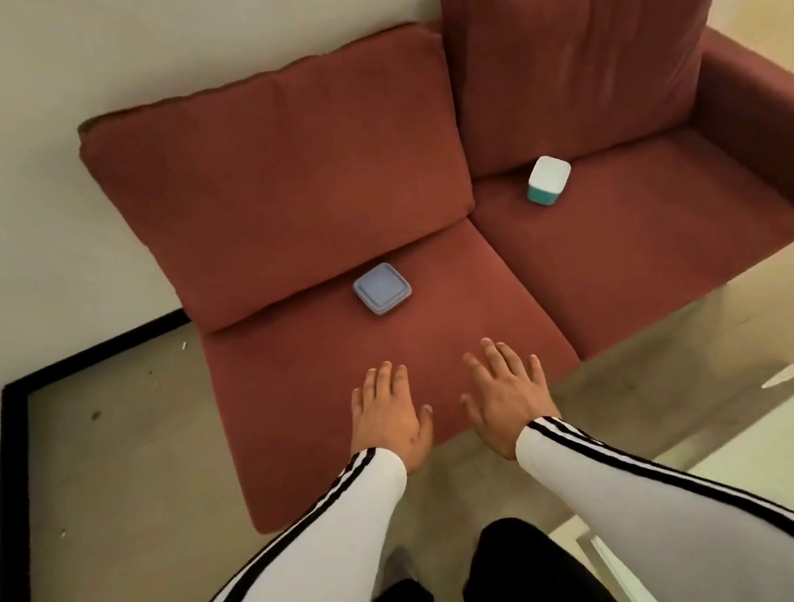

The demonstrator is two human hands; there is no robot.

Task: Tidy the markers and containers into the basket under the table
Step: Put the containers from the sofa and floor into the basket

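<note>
Striped sleeves end in the left grip and right grip, both spread flat and empty over the sofa seat. This looks like the collecting step. The blue lidded container lies just ahead of the left grip (the white-teal tub is well beyond, to the right), so a forward reach comes next.

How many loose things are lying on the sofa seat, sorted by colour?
Blue flat box: 1
White and teal tub: 1
Total on the sofa: 2
</note>
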